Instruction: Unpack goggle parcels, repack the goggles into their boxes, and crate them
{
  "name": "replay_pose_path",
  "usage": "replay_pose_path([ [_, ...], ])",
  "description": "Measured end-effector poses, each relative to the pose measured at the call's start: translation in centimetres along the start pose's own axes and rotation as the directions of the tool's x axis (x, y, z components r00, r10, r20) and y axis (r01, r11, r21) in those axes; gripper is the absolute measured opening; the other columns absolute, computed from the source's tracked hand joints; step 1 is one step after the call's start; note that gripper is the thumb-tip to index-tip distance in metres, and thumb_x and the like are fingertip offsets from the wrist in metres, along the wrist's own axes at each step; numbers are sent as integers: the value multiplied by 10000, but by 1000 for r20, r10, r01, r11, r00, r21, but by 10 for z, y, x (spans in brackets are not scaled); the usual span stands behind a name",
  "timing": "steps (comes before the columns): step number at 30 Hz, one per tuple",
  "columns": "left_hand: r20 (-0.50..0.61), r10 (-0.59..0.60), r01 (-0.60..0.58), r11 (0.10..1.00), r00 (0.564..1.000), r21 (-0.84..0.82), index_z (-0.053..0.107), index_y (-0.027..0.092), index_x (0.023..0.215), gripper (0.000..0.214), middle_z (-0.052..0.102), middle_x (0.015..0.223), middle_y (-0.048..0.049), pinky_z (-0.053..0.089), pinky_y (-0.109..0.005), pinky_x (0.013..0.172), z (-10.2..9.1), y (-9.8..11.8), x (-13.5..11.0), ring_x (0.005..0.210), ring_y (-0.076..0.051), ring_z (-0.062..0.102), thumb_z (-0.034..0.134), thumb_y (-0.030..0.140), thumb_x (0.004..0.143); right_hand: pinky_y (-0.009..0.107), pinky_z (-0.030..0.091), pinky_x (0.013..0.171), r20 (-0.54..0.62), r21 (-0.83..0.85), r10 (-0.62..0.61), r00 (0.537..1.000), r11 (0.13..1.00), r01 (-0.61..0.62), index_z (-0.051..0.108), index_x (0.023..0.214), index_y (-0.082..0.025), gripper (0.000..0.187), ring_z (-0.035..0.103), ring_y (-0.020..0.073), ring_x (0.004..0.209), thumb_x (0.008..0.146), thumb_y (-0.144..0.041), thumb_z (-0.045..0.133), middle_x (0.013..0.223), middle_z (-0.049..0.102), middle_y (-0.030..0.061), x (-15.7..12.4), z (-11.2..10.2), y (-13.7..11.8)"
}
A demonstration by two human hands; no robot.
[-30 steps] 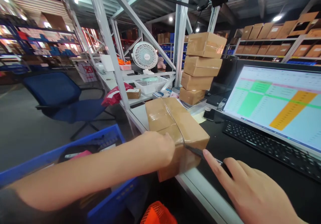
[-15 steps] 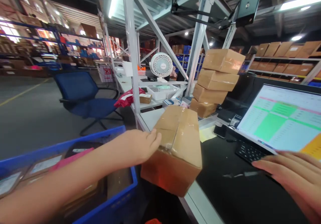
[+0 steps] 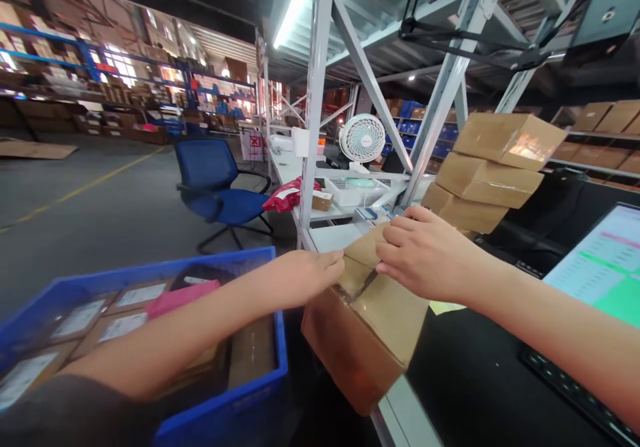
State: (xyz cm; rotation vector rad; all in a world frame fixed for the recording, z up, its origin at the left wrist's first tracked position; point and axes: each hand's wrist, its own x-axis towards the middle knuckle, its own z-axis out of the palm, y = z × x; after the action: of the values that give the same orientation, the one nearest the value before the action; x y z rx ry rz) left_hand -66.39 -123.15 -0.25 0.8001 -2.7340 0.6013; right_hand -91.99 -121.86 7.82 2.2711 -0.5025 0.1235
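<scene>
A taped cardboard box (image 3: 395, 313) sits on the desk edge, slightly turned. My left hand (image 3: 305, 277) lies on its left top edge with the fingers stretched out; the thumb is hidden. My right hand (image 3: 425, 253) is closed around a small knife (image 3: 365, 283), whose thin dark blade points down to the tape seam at the near end of the box top. The knife's handle is covered by my fingers. Whether the tip is in the tape or only on it, I cannot tell.
A blue crate (image 3: 280, 340) with labelled parcels stands at lower left. Stacked cardboard boxes (image 3: 493, 173) rise behind my right hand. On the right are a monitor (image 3: 600, 260) and a keyboard (image 3: 575, 393). A metal post (image 3: 315, 100), a fan (image 3: 363, 139) and a blue chair (image 3: 215, 173) stand beyond.
My right hand has picked up the knife from the black desk and moved left to the box's top seam. My left hand stays on the box. The view has turned left.
</scene>
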Motion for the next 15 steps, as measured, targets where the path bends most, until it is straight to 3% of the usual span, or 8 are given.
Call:
replay_pose_path([
  [3,58,99,-106,986,993,132,551,41,1266,353,610,1361,-229,589,-323,890,6,-3,-5,1204,-250,656,377,29,960,382,286,789,16,-42,-43,999,998,43,574,791,-208,329,467,205,742,1042,-345,412,726,545,17,3,3,6],
  [5,40,129,-133,977,991,166,544,27,1265,353,612,1348,-245,598,-325,876,11,-5,-9,1210,-254,652,375,23,955,392,291,822,33,-90,-35,999,995,38,570,790,-212,331,472,211,759,1046,-328,395,737,552,24,1,7,12],
  [10,-24,156,-151,977,987,153,528,33,1284,360,623,1324,-262,603,-336,890,21,-9,-14,1232,-259,639,406,24,945,403,280,872,65,-78,-30,997,996,35,560,745,-210,364,463,196,746,1045,-337,398,720,538,14,-6,21,31],
  [15,-42,142,-134,980,989,145,531,3,1283,392,625,1302,-292,629,-370,812,28,-14,-16,1132,-291,695,391,16,917,402,269,863,127,-173,31,991,985,-9,580,794,-205,381,475,206,782,1064,-337,346,741,554,19,-16,44,57],
])
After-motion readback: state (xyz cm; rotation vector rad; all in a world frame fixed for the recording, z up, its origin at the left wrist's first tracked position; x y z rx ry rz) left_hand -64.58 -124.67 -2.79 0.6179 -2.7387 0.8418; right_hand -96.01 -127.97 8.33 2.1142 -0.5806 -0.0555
